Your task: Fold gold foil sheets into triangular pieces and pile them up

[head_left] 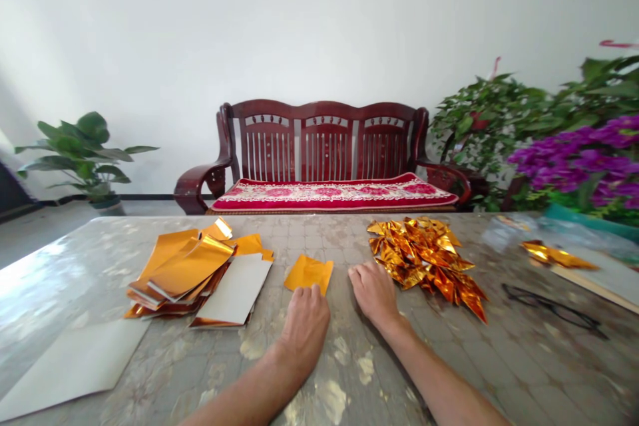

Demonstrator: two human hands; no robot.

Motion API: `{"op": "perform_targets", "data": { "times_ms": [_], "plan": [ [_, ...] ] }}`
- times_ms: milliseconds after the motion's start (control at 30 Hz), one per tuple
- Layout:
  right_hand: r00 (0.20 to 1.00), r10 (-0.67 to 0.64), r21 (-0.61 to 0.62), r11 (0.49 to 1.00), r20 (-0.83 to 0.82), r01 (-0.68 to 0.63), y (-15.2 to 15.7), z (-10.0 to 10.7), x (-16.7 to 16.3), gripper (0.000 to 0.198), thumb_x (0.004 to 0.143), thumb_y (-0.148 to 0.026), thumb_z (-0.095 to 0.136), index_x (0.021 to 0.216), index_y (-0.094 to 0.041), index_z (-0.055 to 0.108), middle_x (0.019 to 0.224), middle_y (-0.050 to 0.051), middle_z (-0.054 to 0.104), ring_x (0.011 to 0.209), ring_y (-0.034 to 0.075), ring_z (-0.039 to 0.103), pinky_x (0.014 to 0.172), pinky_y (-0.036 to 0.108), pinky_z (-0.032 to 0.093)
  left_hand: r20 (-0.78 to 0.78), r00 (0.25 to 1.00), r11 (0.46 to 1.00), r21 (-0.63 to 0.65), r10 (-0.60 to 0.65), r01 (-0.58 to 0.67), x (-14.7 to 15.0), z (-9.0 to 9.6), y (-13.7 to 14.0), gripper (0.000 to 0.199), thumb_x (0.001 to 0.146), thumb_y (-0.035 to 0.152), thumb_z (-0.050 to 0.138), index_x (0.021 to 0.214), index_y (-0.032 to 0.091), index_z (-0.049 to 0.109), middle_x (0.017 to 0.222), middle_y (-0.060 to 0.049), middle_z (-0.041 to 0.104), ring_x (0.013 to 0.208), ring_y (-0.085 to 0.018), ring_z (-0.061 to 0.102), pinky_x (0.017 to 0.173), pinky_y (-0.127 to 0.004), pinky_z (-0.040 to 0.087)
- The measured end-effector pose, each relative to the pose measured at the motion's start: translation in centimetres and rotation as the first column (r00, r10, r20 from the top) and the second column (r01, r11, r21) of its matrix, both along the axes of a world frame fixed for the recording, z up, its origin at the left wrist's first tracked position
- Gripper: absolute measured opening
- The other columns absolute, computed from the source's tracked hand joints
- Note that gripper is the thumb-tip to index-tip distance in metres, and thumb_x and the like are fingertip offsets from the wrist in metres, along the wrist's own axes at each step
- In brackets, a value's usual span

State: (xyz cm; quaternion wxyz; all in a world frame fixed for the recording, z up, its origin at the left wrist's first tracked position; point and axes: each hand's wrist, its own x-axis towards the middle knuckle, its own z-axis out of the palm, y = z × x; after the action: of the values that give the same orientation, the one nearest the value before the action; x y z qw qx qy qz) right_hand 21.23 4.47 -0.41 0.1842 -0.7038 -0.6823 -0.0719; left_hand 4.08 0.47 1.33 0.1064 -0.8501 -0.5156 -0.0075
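Note:
My left hand (307, 319) is closed over the near edge of a small sheet of gold foil paper (308, 271), which lies on the table with its far corners free. Close by on the right, my right hand (373, 291) has its fingers curled together at the table top; whether anything is in them is hidden. Just beyond it sits a heap of shiny folded gold foil pieces (424, 253), some with pointed ends. Left of my hands, gold foil sheets (187, 266) are stacked loosely, with a white-backed pile (234, 293) leaning against them.
A large pale sheet (74, 363) lies at the left front of the table (200, 373). To the right are black glasses (554, 309), another foil piece (556, 255) and clear plastic (514, 229). A wooden bench (324, 140), potted plants and purple flowers (584, 156) stand beyond.

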Motion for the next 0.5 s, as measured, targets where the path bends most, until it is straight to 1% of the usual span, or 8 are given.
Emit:
{"op": "perform_targets", "data": {
  "times_ms": [100,233,400,500],
  "plan": [
    [0.997,0.044,0.0,0.999,-0.062,-0.044,-0.3,0.2,-0.6,0.035,0.098,-0.043,0.044,0.088,-0.024,0.072,0.096,0.005,0.069,0.095,0.022,0.056,0.083,0.034,0.035,0.008,1.0,1.0,-0.005,-0.031,0.031,0.3,-0.1,-0.3,0.025,0.088,0.005,0.05,0.097,0.013,0.071,0.091,-0.013,0.066,0.087,-0.025,0.062,0.073,-0.035,0.045],
    [0.981,0.111,-0.016,0.993,-0.157,-0.115,-0.6,0.3,-1.7,0.02,0.09,-0.04,0.057,0.092,-0.026,0.071,0.1,0.003,0.068,0.096,0.022,0.055,0.084,0.033,0.036,0.041,0.998,0.998,-0.002,-0.055,0.055,0.7,-0.2,-0.7,0.027,0.087,0.005,0.047,0.098,0.014,0.069,0.092,-0.013,0.065,0.086,-0.026,0.06,0.074,-0.036,0.044],
    [0.973,0.113,-0.029,0.992,-0.202,-0.122,-0.8,0.2,-2.2,0.016,0.084,-0.037,0.064,0.092,-0.025,0.07,0.101,0.003,0.067,0.097,0.022,0.054,0.086,0.034,0.036,0.085,0.994,0.997,-0.032,-0.065,0.068,0.9,-0.2,-0.9,0.026,0.087,0.006,0.046,0.1,0.014,0.067,0.096,-0.012,0.065,0.088,-0.025,0.06,0.077,-0.036,0.044],
    [0.973,0.108,-0.034,0.992,-0.206,-0.118,-0.8,0.1,-2.2,0.013,0.081,-0.032,0.066,0.091,-0.025,0.07,0.101,0.003,0.066,0.097,0.022,0.053,0.085,0.034,0.036,0.141,0.987,0.995,-0.045,-0.082,0.09,0.7,-0.5,-0.8,0.025,0.087,0.008,0.047,0.1,0.015,0.066,0.097,-0.011,0.065,0.089,-0.025,0.06,0.079,-0.036,0.044]
  ]
}}
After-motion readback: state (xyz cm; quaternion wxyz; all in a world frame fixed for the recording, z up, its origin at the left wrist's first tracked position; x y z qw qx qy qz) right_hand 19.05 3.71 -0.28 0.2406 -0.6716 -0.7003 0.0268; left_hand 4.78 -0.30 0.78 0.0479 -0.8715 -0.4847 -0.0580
